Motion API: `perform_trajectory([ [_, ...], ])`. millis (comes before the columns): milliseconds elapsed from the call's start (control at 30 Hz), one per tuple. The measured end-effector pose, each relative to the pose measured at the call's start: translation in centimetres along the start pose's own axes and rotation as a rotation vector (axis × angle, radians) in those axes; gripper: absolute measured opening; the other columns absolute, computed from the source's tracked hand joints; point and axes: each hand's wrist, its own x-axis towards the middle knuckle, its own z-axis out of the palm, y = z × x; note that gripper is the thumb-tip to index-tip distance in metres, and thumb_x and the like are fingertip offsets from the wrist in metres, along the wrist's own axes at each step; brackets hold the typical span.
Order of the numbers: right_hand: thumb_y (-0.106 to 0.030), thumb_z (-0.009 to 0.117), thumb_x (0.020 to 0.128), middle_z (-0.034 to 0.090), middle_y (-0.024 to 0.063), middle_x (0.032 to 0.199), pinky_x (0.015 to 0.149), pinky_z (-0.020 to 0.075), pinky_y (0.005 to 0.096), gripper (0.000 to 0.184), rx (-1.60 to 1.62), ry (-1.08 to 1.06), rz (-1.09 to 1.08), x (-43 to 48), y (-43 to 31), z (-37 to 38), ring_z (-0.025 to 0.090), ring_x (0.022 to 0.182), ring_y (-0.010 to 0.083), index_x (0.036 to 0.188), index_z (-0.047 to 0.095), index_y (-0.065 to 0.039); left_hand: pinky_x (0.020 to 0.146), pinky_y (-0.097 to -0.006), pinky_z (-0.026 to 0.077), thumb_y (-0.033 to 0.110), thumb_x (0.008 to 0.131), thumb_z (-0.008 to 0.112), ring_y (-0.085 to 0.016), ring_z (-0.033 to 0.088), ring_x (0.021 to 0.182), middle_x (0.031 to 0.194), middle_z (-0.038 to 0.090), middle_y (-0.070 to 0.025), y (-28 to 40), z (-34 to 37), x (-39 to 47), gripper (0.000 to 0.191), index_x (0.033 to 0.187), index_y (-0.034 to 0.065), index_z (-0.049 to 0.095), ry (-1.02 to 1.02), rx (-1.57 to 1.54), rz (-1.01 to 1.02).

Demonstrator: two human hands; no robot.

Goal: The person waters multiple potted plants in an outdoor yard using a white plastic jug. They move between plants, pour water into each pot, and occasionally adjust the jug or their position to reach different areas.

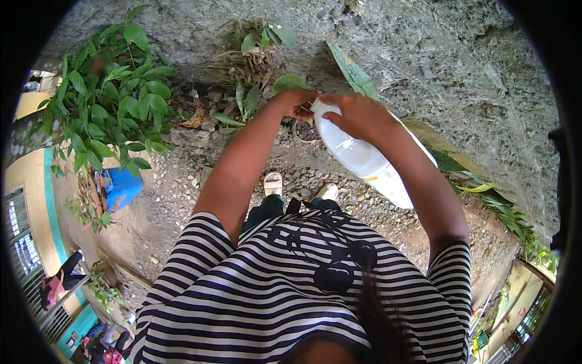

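Note:
A large translucent white plastic bottle [348, 145] is tilted in front of me, its neck up and to the left and its base toward the lower right. My right hand [363, 116] grips it around the shoulder, close to the neck. At the bottle's mouth is my left hand [295, 102], its fingers bent beside the opening. A thin green stem shows near those fingers; whether they hold it I cannot tell. Just below the hands sits a small pot of dark soil [308, 131], partly hidden. A broad mottled leaf [352, 70] rises behind my right hand.
A rough stone wall [454, 73] runs along the far side. Leafy bushes [122, 100] stand at the left, with a blue container [122, 189] below them. Pebbly ground [300, 182] lies around my sandals [273, 184]. Long leaves [473, 177] line the right. People [61, 284] are at lower left.

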Motion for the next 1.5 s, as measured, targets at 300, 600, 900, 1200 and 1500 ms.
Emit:
perform_trajectory([
  [300,-0.036,0.052,0.082,0.060,0.0163,0.101,0.083,0.0449,0.0426,0.040,-0.009,0.028,-0.028,4.6,-5.5,-0.4,0.057,0.096,0.0320,0.120,0.050,-0.023,0.037,-0.0187,0.039,0.028,0.085,0.053,-0.008,0.048,0.046,0.064,0.053,0.0001,-0.1,-6.2,-2.5,0.016,0.081,0.0122,0.053,0.103,-0.177,0.042],
  [600,-0.040,0.052,0.083,0.061,0.0168,0.098,0.079,0.0469,0.0419,0.041,0.183,0.188,0.021,5.5,-7.6,-0.8,0.058,0.089,0.0348,0.121,0.048,-0.027,0.054,-0.0280,0.041,0.045,0.079,0.056,-0.012,0.050,0.064,0.074,0.052,-0.0029,-0.9,-14.4,-6.3,0.038,0.096,0.0112,0.055,0.187,0.315,0.167],
  [900,-0.039,0.049,0.084,0.059,0.0178,0.102,0.085,0.0439,0.0424,0.040,0.073,-0.080,-0.027,6.9,-10.6,1.4,0.056,0.099,0.0312,0.121,0.049,-0.024,0.074,-0.0393,0.045,0.040,0.083,0.055,-0.022,0.053,0.089,0.098,0.053,-0.0078,-6.8,-16.4,-4.9,0.040,0.111,0.0115,0.051,0.302,-0.011,0.007],
  [1200,-0.023,0.056,0.077,0.063,0.0170,0.087,0.068,0.0481,0.0427,0.025,0.034,-0.082,-0.058,10.7,-12.1,4.2,0.061,0.083,0.0320,0.099,0.060,-0.012,0.053,-0.0312,0.048,0.026,0.076,0.064,-0.015,0.057,0.071,0.081,0.057,-0.0034,-7.6,-13.3,-4.0,0.023,0.091,0.0102,0.057,0.063,-0.453,0.156],
  [1500,-0.029,0.059,0.076,0.055,0.0135,0.115,0.081,0.0452,0.0432,0.050,0.176,-0.013,0.102,10.0,-13.3,2.6,0.053,0.106,0.0318,0.119,0.050,-0.007,0.063,-0.0289,0.048,0.028,0.084,0.051,-0.015,0.057,0.077,0.095,0.060,-0.0056,-7.6,-17.5,-2.6,0.032,0.105,0.0054,0.056,-0.002,-0.227,0.357],
])
